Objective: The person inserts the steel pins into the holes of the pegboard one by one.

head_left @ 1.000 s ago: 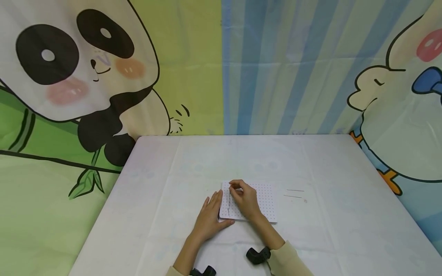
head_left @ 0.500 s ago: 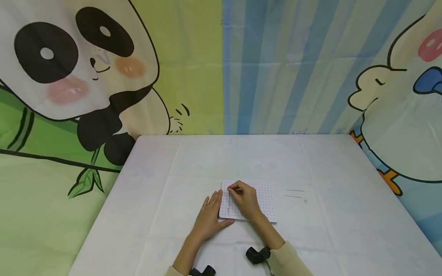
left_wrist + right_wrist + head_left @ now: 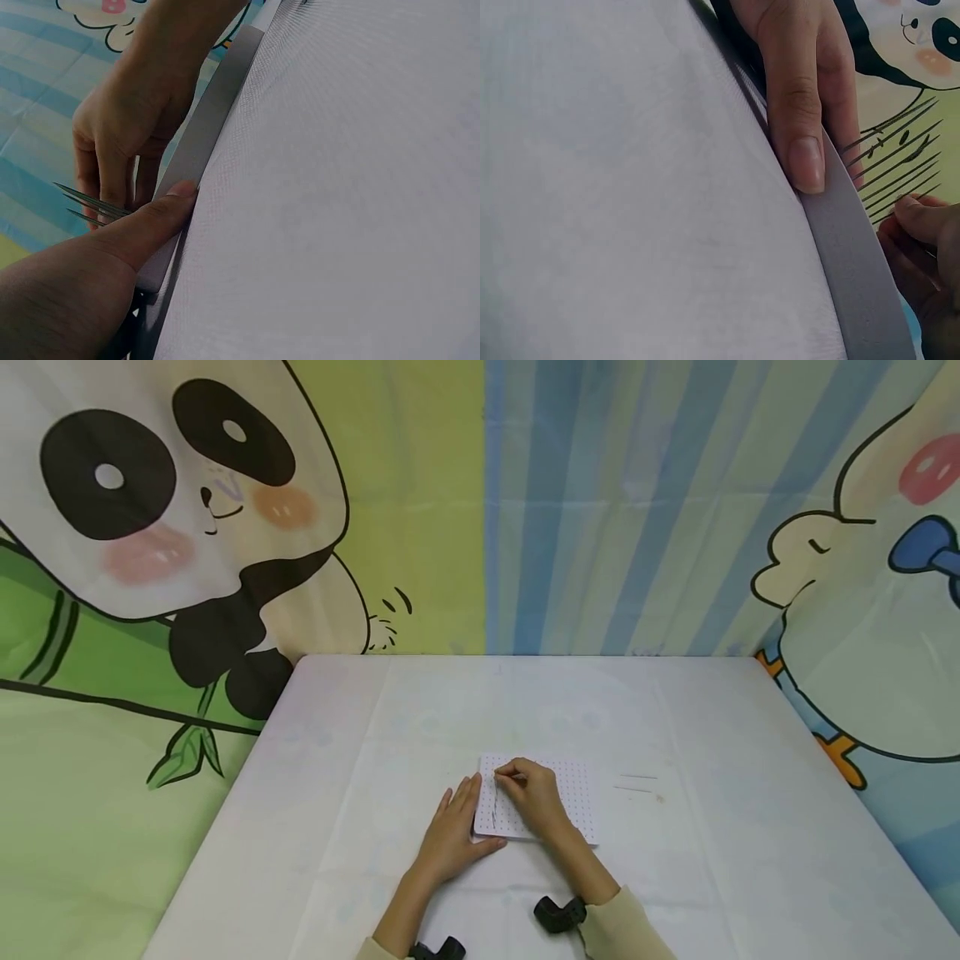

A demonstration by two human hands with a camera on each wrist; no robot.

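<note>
A white board with rows of small holes (image 3: pixel 577 793) lies on the table. My left hand (image 3: pixel 450 839) rests along its left side, fingers straight; the thumb (image 3: pixel 161 214) presses the near edge. Several thin, dark, pointed needles (image 3: pixel 892 133) stand upright in a row in the board, near its left side. My right hand (image 3: pixel 534 795) is over the board's left part. Its thumb and index finger (image 3: pixel 922 217) pinch a needle at the end of the row; the fingertips hide part of it. The other right fingers are curled.
Two loose needles (image 3: pixel 637 776) lie on the white table (image 3: pixel 720 860) right of the board, near a small faint mark (image 3: pixel 660 798). Black wrist cameras (image 3: pixel 558 915) sit on both wrists. A cartoon-printed cloth (image 3: pixel 420 510) hangs behind the table.
My right fingertips have shifted slightly left and toward me over the board, still pinching. The left hand stays against the board. The head view has tilted a little.
</note>
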